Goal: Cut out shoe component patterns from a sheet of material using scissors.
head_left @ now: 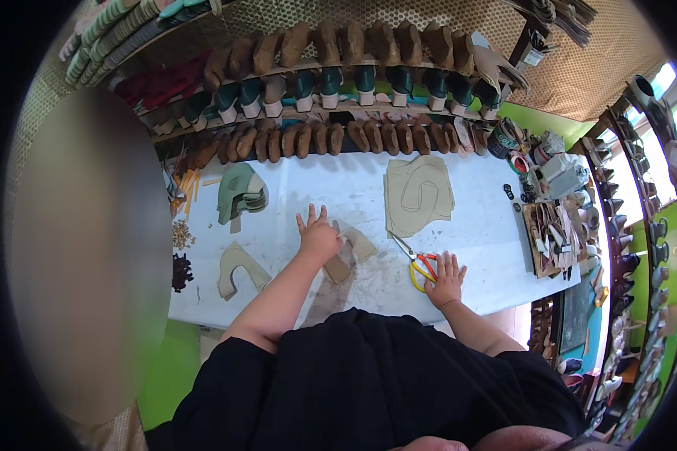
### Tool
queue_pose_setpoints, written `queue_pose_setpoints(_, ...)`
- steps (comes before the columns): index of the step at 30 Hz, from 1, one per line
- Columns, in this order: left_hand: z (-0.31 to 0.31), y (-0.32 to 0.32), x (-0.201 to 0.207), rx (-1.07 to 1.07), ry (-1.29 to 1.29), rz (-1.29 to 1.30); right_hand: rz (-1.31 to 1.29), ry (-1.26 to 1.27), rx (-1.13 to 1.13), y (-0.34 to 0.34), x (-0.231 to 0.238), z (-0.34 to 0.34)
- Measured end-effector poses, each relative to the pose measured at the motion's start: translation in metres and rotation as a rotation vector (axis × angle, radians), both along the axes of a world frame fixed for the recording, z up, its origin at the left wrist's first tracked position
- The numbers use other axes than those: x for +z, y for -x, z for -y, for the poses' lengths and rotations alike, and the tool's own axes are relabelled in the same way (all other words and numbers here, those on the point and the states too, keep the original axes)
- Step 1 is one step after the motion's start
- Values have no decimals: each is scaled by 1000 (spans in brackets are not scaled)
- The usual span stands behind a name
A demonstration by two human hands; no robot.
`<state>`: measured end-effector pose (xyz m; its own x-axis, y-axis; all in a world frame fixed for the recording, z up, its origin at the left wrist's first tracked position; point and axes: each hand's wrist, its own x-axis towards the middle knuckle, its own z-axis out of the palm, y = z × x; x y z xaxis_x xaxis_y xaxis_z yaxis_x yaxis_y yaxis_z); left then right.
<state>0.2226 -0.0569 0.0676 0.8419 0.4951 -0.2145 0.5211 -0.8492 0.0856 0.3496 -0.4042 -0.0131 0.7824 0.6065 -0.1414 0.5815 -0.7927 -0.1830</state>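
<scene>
My left hand (320, 239) is over the white table (301, 177) with its fingers spread. Its thumb side meets a curved beige cut piece (359, 245); a browner strip (338, 269) lies just below, and whether the two are joined I cannot tell. My right hand (447, 283) rests with fingers apart beside a pair of scissors (416, 264) with yellow and orange handles. The blades point toward stacked beige sheets (436, 204) with a curved outline drawn on top. Left of my left arm lies a U-shaped beige piece (241, 272), with stacked green cut pieces (235, 188) beyond it.
Shelves of brown shoe lasts (327, 45) and dark green heeled shoes (331, 84) line the back. At right stand a dark can (504, 139) and a tray of tools and scraps (553, 239). Small dark pieces (181, 272) lie at the left edge.
</scene>
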Motion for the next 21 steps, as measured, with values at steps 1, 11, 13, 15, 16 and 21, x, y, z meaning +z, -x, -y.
queue_pose_setpoints(1, 5, -4, 10, 16, 16, -9, 3, 20, -3, 0, 0, 1)
queue_pose_setpoints(11, 40, 7, 109, -45, 259, 142, 14, -39, -25, 3, -4, 6)
queue_pose_setpoints(13, 27, 20, 95, 92, 519, 342, 15, -48, -31, 4, -1, 6)
queue_pose_setpoints(15, 1, 34, 51, 311, 847, 481, 11, -54, -27, 3, 0, 3)
queue_pose_setpoints(16, -9, 39, 36, 526, 1182, 611, 21, -49, -28, 2, -1, 4)
queue_pose_setpoints(21, -69, 99, -33, 620, 334, -52, 33, -40, -21, 3, -2, 0)
